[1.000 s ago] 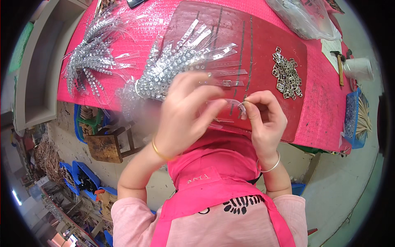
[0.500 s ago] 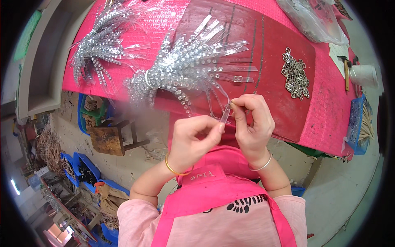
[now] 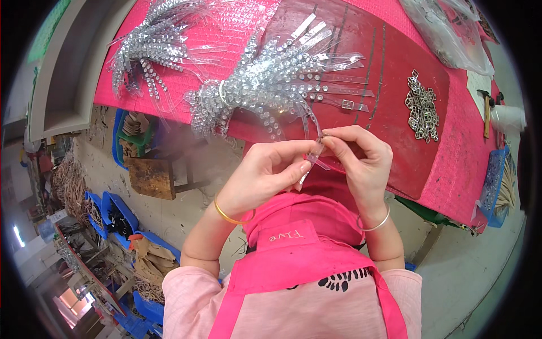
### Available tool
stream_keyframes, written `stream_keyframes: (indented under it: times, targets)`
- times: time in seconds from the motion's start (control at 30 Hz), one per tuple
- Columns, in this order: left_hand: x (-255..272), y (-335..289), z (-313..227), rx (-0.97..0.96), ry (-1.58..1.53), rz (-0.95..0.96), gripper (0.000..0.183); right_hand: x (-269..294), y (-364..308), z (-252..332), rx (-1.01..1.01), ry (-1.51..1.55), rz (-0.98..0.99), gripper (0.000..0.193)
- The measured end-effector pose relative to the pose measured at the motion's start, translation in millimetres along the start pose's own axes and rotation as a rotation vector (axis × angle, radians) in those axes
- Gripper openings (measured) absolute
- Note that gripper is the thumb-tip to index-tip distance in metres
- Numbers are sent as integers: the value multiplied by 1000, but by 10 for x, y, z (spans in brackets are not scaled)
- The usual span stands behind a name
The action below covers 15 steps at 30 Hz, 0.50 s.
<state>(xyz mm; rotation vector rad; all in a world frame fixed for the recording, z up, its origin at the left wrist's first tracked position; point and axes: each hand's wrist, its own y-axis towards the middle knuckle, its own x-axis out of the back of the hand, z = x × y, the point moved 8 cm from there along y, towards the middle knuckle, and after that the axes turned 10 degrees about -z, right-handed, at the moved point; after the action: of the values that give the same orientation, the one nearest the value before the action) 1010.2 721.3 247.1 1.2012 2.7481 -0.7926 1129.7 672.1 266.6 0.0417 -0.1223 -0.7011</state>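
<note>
My left hand point(image 3: 271, 168) pinches a clear plastic strap point(image 3: 313, 160) between thumb and fingers, close to the table's near edge. My right hand point(image 3: 361, 155) is closed on the same strap a little higher up. A small dark piece shows at its fingertips, perhaps a buckle, too small to be sure. Beyond my hands lies a bundle of clear straps with rhinestones point(image 3: 257, 87), bound by a white band point(image 3: 222, 93). One strap in the bundle carries a square metal buckle point(image 3: 347, 104). Loose metal buckles point(image 3: 422, 110) are heaped on the dark red mat point(image 3: 389, 164).
Another rhinestone strap bundle point(image 3: 149, 48) lies at the far left on the pink table cover point(image 3: 186, 73). Right of the mat are a hammer point(image 3: 486, 116), a white roll point(image 3: 507, 118) and a blue basket point(image 3: 495, 189). A wooden stool point(image 3: 151, 177) stands below left.
My left fingers have slid down the strap, away from my right fingertips, and a short strap end now sticks out beside them. The whole view has shifted slightly, with the table appearing further right.
</note>
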Motion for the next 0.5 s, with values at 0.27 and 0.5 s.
stream_keyframes:
  times: [0.27, 0.5]
  targets:
    - [93, 38, 1, -86, -10, -148, 16, -91, 30, 64, 86, -49, 97, 3]
    - [56, 1, -78, -152, 86, -255, 13, -110, -91, 287, 523, -311, 26, 17]
